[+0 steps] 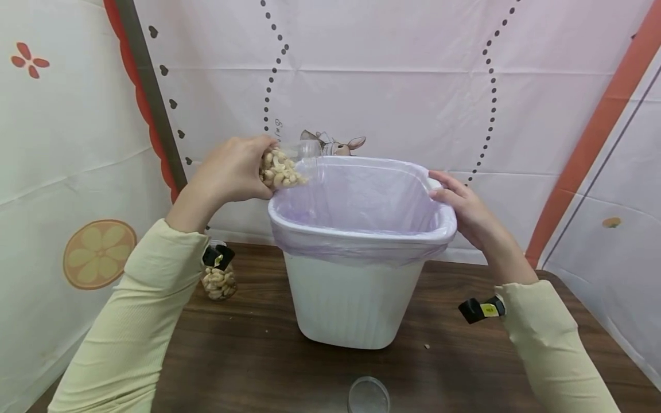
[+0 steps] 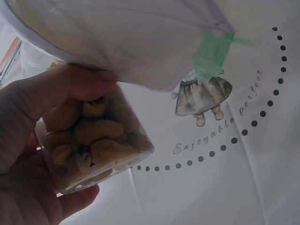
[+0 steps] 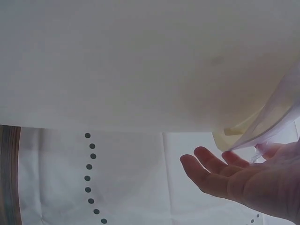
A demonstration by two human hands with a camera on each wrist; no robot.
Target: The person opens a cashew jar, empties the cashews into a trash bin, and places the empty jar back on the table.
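Note:
My left hand point(image 1: 232, 169) grips a clear plastic jar point(image 1: 310, 154) of cashews point(image 1: 280, 171). The jar lies tilted on its side, its mouth end over the left rim of a white trash can point(image 1: 356, 292). In the left wrist view, fingers and thumb wrap the jar near its base, with cashews point(image 2: 98, 133) showing through the wall. A pale purple bag point(image 1: 372, 195) lines the can and folds over its rim. My right hand point(image 1: 467, 209) holds the can's right rim, thumb over the edge and fingers outside beneath it, as the right wrist view shows.
A second clear jar of cashews point(image 1: 219, 283) stands on the brown wooden table point(image 1: 242, 350), behind my left wrist. A clear round lid point(image 1: 368, 396) lies at the front. Small crumbs dot the tabletop. Printed white cloth point(image 1: 392, 109) hangs behind and on both sides.

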